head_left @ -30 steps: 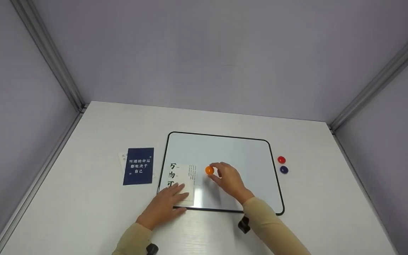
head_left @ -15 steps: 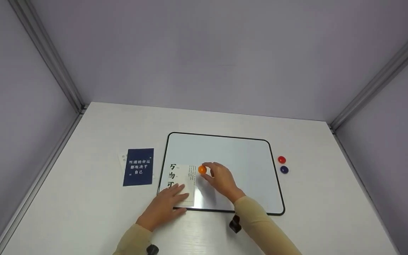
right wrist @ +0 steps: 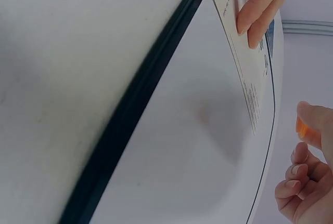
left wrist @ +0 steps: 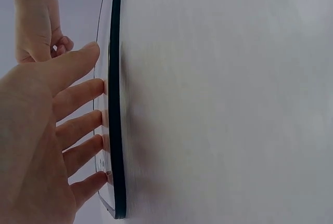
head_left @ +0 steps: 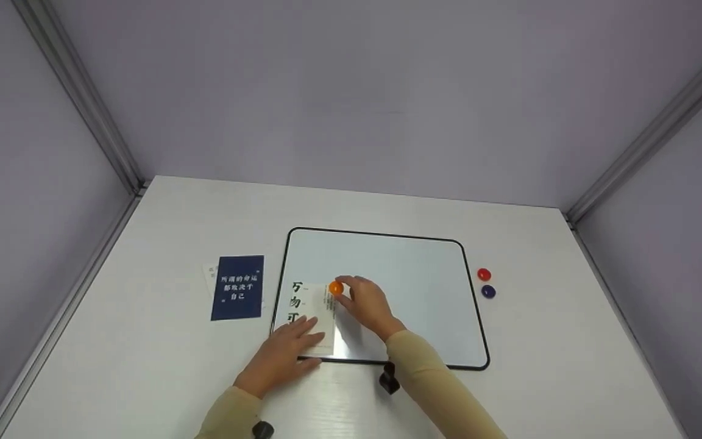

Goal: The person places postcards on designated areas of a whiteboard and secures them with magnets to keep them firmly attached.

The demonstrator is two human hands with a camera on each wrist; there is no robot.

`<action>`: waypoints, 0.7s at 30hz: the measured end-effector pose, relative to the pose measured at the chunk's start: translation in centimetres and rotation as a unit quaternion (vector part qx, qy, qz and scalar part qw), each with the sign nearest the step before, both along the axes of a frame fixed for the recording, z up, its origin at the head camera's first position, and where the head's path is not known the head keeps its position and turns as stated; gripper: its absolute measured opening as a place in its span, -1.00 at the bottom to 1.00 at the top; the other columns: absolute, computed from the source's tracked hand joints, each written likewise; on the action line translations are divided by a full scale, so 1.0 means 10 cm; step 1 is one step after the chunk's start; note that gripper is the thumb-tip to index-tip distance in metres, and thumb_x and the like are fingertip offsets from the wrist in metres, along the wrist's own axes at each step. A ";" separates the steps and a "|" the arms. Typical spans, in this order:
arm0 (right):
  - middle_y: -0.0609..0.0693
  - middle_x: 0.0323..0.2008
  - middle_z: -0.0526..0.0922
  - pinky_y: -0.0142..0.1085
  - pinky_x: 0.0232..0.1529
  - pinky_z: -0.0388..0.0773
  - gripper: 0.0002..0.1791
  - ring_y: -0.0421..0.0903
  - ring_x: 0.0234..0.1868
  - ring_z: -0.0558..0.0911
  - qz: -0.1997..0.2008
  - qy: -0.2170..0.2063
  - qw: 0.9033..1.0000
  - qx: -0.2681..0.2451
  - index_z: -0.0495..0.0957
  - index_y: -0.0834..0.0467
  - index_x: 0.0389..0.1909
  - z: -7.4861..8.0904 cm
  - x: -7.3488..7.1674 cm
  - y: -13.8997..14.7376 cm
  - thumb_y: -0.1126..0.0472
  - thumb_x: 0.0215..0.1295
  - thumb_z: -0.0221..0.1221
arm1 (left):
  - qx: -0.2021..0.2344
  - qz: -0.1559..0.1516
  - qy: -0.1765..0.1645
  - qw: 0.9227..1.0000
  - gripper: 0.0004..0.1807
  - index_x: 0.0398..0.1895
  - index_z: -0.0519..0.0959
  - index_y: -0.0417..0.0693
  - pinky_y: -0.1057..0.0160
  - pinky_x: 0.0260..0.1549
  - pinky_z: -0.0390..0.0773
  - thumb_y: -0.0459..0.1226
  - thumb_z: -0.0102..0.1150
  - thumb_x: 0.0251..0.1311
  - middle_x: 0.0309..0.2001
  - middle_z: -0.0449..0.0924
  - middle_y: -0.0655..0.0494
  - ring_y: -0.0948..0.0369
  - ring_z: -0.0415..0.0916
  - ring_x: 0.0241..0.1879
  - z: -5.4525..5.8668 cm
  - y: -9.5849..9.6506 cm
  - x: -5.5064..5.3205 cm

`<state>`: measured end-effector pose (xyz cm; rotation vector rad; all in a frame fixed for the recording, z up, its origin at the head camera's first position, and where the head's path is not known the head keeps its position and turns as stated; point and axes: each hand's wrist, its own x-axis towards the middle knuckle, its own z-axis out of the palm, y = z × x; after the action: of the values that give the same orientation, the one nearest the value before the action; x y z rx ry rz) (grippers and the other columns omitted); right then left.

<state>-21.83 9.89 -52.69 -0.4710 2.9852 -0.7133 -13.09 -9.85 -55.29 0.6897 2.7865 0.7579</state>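
Evidently a two-handed job: card pressed, button pinched

From where I stand, the left hand (head_left: 281, 356) is spread, fingers straight, tips resting on a cream card (head_left: 317, 299) in the near left part of the black-framed whiteboard (head_left: 400, 274). I take that flat touch as a way to keep the card from sliding. The right hand (head_left: 370, 306) grasps an orange button (head_left: 336, 288) between thumb and finger over the card's far right corner, apparently clear of the surface. It looks like a magnet, and the pinch by its rim would leave the underside free. Past the board's right edge sit a red button (head_left: 484, 274) and a dark blue button (head_left: 489, 291), close together, probably put there for the right hand's reach. Off to the left, a navy card (head_left: 237, 305) overlaps a pale card (head_left: 211, 274).

As for writing, the navy card reads 所谓的命运 / 都取决于 / 自己, roughly "so-called fate all depends on oneself." The cream card shows 万物可 in a column, anything lower hidden by the fingers, plus small print too fine to read. I can make out no brand anywhere.
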 end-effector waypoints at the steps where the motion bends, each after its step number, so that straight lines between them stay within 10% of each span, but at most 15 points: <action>1: 0.03 -0.26 0.71 -0.38 -0.34 0.53 -0.59 -0.21 -0.43 0.48 -0.002 -0.003 1.000 -0.001 0.55 0.08 0.13 0.00 -0.01 -0.02 0.09 0.28 0.23 | 0.000 0.000 0.000 1.000 -0.46 0.27 0.46 0.04 -0.15 0.41 0.22 -0.05 0.17 0.23 0.44 0.28 -0.01 -0.07 0.18 0.46 0.00 0.00 0.00; 21: 0.05 -0.04 0.71 -0.16 -0.05 0.62 -0.59 -0.09 -0.26 0.61 -0.028 -0.040 0.999 -0.020 0.53 0.07 0.18 -0.08 -0.11 -0.22 0.09 0.33 0.18 | 0.005 -0.006 0.004 1.000 -0.46 0.27 0.47 0.03 -0.14 0.41 0.22 -0.03 0.15 0.24 0.44 0.28 -0.01 -0.07 0.18 0.46 -0.01 -0.01 0.00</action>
<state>-22.96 7.66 -53.48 -0.3529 2.9242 -0.7777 -13.08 -9.96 -55.41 0.7114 2.7856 0.7682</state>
